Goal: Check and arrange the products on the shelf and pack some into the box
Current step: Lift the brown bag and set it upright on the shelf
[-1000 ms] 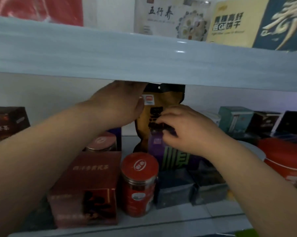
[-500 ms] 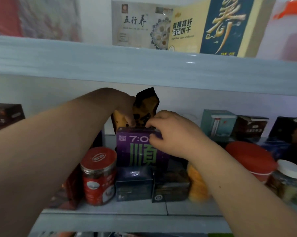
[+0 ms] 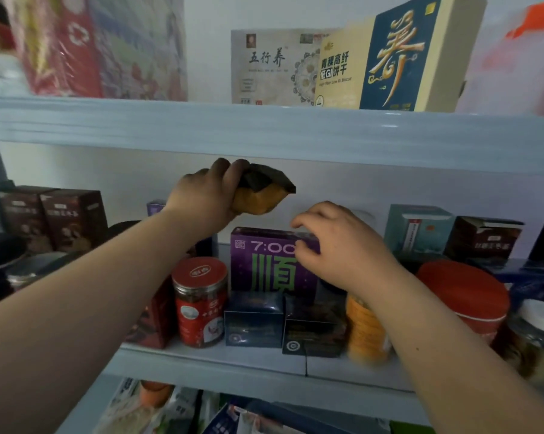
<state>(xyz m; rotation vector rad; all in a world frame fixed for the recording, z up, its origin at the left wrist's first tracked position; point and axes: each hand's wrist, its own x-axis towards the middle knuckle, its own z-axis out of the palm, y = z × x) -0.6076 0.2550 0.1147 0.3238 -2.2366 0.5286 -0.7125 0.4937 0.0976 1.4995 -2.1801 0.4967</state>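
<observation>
A crowded white shelf (image 3: 233, 361) backs onto a pale wall (image 3: 374, 189). Left grip (image 3: 205, 198) clutches an orange pouch (image 3: 258, 200); right grip (image 3: 336, 245) pinches the top of the purple box (image 3: 264, 267).

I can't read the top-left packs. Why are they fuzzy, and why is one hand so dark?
Head view: the top-left packs are blurred, the purple box is sharp; the left hand, gripping a pouch, sits in the upper shelf's shadow; the right hand is lit.
</observation>
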